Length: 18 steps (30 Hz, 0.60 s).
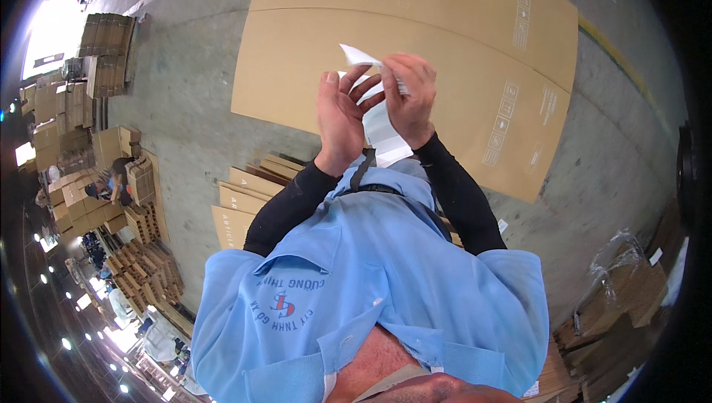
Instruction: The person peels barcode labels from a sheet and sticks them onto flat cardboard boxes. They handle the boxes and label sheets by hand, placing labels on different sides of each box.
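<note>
Head view: right hand (410, 95) grips white paper (386, 133), left hand (342, 120) cupped; brown cardboard (475, 58) beyond, grey floor (185, 69) around.

Light-blue collared shirt (415, 255); red-blue chest emblem (282, 304); black arm sleeves (463, 194); dark belt (380, 189).

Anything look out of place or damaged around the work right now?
One thing: what looks like clear plastic film at far right lies crumpled and loose over brown cardboard, so it seems untidy. Nothing visibly spilled on the large cardboard panel.
</note>
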### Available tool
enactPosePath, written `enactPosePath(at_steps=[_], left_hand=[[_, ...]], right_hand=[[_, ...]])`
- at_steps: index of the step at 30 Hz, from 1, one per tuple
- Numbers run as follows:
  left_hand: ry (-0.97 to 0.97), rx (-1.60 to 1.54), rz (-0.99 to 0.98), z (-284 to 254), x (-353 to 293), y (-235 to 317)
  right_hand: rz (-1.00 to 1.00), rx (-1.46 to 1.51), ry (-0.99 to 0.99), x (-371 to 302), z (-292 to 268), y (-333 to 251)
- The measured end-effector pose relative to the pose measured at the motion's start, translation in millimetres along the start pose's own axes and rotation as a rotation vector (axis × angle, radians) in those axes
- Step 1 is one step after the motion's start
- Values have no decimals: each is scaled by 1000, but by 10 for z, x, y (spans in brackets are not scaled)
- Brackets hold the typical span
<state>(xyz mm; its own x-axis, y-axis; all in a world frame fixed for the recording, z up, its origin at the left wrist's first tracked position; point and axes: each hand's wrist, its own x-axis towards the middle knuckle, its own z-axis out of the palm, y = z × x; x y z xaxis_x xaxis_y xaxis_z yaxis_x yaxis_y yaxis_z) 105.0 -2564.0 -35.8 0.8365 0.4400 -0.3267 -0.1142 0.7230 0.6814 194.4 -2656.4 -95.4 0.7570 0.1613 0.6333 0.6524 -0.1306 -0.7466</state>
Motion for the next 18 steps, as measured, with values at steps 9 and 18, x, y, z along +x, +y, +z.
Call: enactPosePath(at_steps=[9,18], left_hand=[[-159,1078,608,-347,568,565],[-491,907,242,-597,1121,880]], right_hand=[[1085,663,-279,208,-149,-129],[1203,635,-328,227,59,-402]])
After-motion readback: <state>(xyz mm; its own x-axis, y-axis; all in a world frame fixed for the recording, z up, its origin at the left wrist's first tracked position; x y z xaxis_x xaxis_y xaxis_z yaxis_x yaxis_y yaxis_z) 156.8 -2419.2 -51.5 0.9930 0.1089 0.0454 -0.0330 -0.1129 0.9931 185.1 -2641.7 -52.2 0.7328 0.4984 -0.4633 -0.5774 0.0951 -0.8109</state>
